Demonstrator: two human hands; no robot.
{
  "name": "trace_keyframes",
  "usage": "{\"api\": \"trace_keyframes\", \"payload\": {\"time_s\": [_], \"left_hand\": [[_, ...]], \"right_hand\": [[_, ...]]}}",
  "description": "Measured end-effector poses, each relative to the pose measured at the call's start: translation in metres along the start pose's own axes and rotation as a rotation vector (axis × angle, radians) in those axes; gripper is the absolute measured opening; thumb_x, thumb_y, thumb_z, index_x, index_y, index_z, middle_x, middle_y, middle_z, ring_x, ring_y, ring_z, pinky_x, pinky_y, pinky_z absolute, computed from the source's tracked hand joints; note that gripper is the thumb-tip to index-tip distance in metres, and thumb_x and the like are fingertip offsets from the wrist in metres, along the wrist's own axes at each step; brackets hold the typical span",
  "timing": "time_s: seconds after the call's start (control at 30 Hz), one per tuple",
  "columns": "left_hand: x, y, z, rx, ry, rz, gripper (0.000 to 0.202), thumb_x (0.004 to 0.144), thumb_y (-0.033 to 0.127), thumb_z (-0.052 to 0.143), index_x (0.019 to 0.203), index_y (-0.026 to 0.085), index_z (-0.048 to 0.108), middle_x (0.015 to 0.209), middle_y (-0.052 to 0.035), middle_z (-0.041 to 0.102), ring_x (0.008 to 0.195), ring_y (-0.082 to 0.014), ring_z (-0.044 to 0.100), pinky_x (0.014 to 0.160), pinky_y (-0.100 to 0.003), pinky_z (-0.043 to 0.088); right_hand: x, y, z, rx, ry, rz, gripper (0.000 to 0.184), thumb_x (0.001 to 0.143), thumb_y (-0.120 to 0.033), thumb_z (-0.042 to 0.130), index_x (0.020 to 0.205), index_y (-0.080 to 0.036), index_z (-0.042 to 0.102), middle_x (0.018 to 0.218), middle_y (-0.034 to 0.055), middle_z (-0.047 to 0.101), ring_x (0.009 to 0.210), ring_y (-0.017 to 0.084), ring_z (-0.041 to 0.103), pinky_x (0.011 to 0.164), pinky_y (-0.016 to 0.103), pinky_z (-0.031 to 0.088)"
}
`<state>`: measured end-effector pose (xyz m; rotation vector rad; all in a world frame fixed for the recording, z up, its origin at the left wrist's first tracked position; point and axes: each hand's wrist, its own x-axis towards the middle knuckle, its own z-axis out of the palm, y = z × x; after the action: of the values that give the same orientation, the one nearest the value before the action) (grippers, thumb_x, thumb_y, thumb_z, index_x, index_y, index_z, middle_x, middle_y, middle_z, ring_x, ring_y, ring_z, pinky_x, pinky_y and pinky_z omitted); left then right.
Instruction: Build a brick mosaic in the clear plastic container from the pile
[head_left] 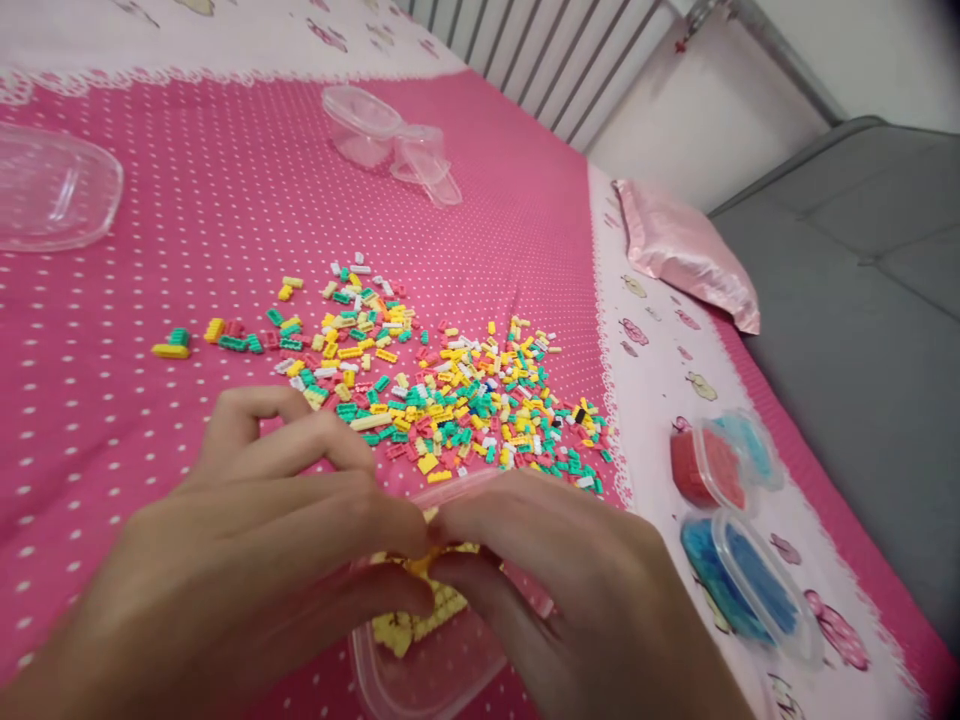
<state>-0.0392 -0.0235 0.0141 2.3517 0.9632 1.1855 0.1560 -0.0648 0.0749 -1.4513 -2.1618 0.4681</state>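
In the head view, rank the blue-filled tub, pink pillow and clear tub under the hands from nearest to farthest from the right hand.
From the right hand:
1. Clear tub, just beneath
2. Blue-filled tub, to the right
3. Pink pillow, farther ahead, right

Around 6 o'clock, the left hand (277,530) and right hand (592,570) mask parts of the yellow brickwork (394,635), and their meeting grip hides nearly all of the small piece (421,566) between them (only a yellowish sliver shows). The clear container (409,690) below is half covered and clipped at the bottom edge. Toward 10 o'clock, the left edge crops a transparent lid (56,190). At 4 o'clock, the blue tub's (739,580) contents blur together.
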Motion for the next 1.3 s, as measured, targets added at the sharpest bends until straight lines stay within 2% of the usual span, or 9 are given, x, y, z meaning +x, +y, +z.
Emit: {"api": "trace_keyframes", "payload": {"time_s": [0.1,0.17,0.23,0.37,0.5,0.67,0.97,1.13,1.3], "left_hand": [[0.001,0.003,-0.001,-0.054,0.069,0.065,0.028,0.096,0.055,0.058,0.085,0.031,0.068,0.070,0.0086,0.064,0.075,-0.0148,0.052,0.090,-0.037,0.029],[0.001,0.004,-0.007,-0.064,-0.088,0.102,0.028,0.095,0.056,0.060,0.095,0.030,0.068,0.077,0.0058,0.067,0.081,-0.0166,0.055,0.089,-0.037,0.031],[0.002,0.004,-0.015,-0.119,-0.203,0.074,0.031,0.091,0.059,0.063,0.097,0.029,0.068,0.089,0.0021,0.070,0.089,-0.0196,0.056,0.087,-0.037,0.037],[0.006,0.004,-0.028,-0.150,-0.346,0.058,0.034,0.082,0.060,0.073,0.101,0.031,0.071,0.119,-0.0024,0.066,0.105,-0.0249,0.053,0.089,-0.038,0.045],[0.008,0.007,-0.029,-0.135,-0.449,0.053,0.037,0.081,0.060,0.073,0.108,0.034,0.073,0.137,-0.0036,0.056,0.120,-0.0292,0.047,0.101,-0.043,0.046],[0.006,0.009,-0.022,-0.136,-0.454,0.071,0.040,0.087,0.063,0.065,0.112,0.033,0.071,0.135,-0.0048,0.056,0.120,-0.0299,0.049,0.099,-0.045,0.048],[0.006,0.007,-0.009,-0.055,-0.406,0.136,0.053,0.096,0.065,0.047,0.130,0.028,0.063,0.135,-0.0064,0.060,0.115,-0.0299,0.051,0.095,-0.045,0.043],[0.007,0.008,-0.008,-0.032,-0.391,0.137,0.050,0.098,0.064,0.043,0.123,0.028,0.066,0.132,-0.0059,0.062,0.113,-0.0290,0.052,0.094,-0.044,0.041],[0.008,0.009,-0.008,-0.050,-0.386,0.134,0.051,0.098,0.064,0.042,0.116,0.024,0.068,0.129,-0.0057,0.063,0.112,-0.0284,0.052,0.096,-0.045,0.041]], "right_hand": [[-0.003,0.002,-0.008,-0.001,-0.138,-0.005,0.011,0.093,-0.017,0.061,0.090,-0.026,0.067,0.087,-0.0043,0.073,0.082,0.013,0.068,0.069,0.023,0.049],[-0.006,0.006,-0.016,-0.052,-0.228,0.022,0.012,0.091,-0.015,0.062,0.090,-0.026,0.067,0.086,-0.0041,0.073,0.081,0.014,0.068,0.068,0.023,0.050],[-0.009,0.011,-0.021,-0.147,-0.269,0.039,0.015,0.090,-0.014,0.061,0.088,-0.027,0.067,0.085,-0.0033,0.072,0.077,0.015,0.067,0.065,0.025,0.049],[-0.008,0.018,-0.019,-0.295,-0.260,0.015,0.017,0.085,-0.011,0.062,0.085,-0.027,0.068,0.087,-0.0015,0.073,0.076,0.019,0.067,0.062,0.030,0.047],[-0.003,0.015,-0.009,-0.259,-0.207,0.043,0.023,0.077,-0.005,0.067,0.084,-0.027,0.068,0.084,-0.0063,0.076,0.070,0.018,0.068,0.064,0.031,0.043],[0.000,0.011,-0.005,-0.288,-0.211,0.084,0.025,0.074,-0.003,0.066,0.074,-0.028,0.066,0.067,-0.0086,0.070,0.057,0.016,0.059,0.059,0.031,0.032],[-0.007,0.016,0.005,-0.339,-0.261,0.096,0.020,0.081,-0.005,0.057,0.077,-0.024,0.062,0.074,-0.0033,0.068,0.068,0.019,0.061,0.067,0.034,0.028],[-0.013,0.018,0.010,-0.388,-0.211,0.079,0.018,0.081,-0.006,0.055,0.077,-0.023,0.060,0.069,-0.0030,0.061,0.068,0.019,0.058,0.067,0.035,0.025],[-0.016,0.019,0.010,-0.377,-0.201,0.087,0.017,0.083,-0.008,0.055,0.080,-0.023,0.061,0.073,-0.0023,0.063,0.070,0.020,0.058,0.070,0.035,0.028]]}}
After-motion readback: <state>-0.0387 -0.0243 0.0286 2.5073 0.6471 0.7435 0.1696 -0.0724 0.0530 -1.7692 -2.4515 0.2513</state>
